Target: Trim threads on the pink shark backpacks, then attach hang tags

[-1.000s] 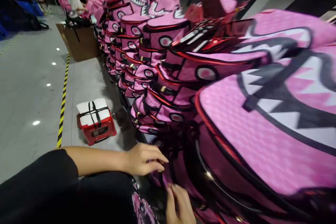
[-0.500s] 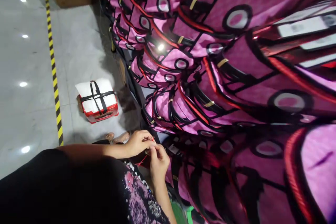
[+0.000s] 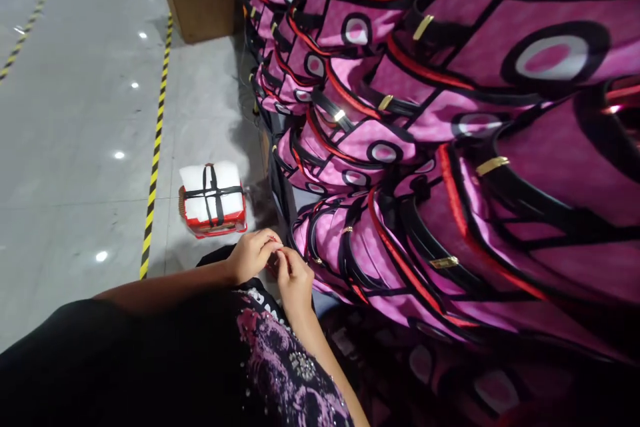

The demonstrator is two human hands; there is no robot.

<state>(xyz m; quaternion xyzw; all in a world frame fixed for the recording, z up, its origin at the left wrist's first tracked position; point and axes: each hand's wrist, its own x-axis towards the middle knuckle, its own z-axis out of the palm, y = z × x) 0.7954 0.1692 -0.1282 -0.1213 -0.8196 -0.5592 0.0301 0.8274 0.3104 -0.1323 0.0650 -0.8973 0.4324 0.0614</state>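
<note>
My left hand is closed in a pinch, its fingertips meeting those of my right hand in front of my body. My right hand is pinched as well, thumb against the fingers. A thin red string is between the fingertips; only a trace of red shows there now, the rest being hidden by the fingers. Close by on the right are stacked pink handbags with black straps, red piping, gold-coloured clips and white oval patches. Neither hand is gripping a bag.
On the floor ahead stands a low red box-like seat with a white pad tied on by black bands. A brown carton is farther off. Yellow-black tape runs along the shiny floor. Bags are heaped along the whole right side.
My view has swung, so the seat, carton and bags appear farther right. Both hands stay pinched together, a little higher in view. The red string, plainly visible before, is now mostly hidden.
</note>
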